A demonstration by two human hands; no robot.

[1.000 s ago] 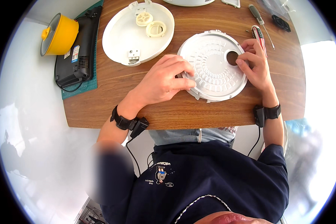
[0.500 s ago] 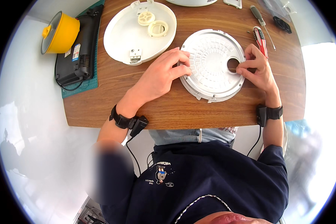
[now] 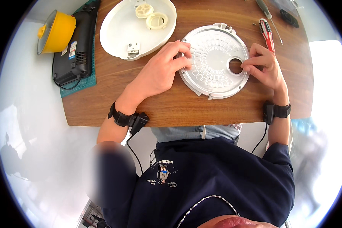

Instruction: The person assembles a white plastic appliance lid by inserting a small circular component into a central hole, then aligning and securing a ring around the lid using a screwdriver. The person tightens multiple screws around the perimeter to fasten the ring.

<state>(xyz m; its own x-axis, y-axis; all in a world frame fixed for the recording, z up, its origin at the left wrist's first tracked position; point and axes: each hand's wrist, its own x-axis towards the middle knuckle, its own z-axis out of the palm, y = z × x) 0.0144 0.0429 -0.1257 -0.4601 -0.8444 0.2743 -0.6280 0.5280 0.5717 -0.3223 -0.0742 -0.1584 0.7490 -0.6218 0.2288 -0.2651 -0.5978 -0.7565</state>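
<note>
A round silver lid plate [image 3: 212,47], with a raised fan-like pattern and a round hole near its right side, is held between my hands over the table. My left hand [image 3: 168,62] grips its left rim, the fingers curled over the edge and their tips near the pattern. At the right rim, beside the hole, my right hand [image 3: 263,66] pinches the edge with thumb and fingers. A small bracket [image 3: 224,27] stands out on the plate's far edge, and small tabs show along its near edge. The plate's underside is hidden.
A white round cover [image 3: 119,28] lies at the far left with two cream plastic rings [image 3: 157,21] in it. Farther left are a yellow pot [image 3: 59,33] and a black appliance [image 3: 72,62] on a green mat. Two screwdrivers, one red-handled [image 3: 267,36], lie at the right.
The plate has tilted: its far edge and bracket now show, and less of its near side wall does. Both hands keep their hold. The whole view has shifted slightly.
</note>
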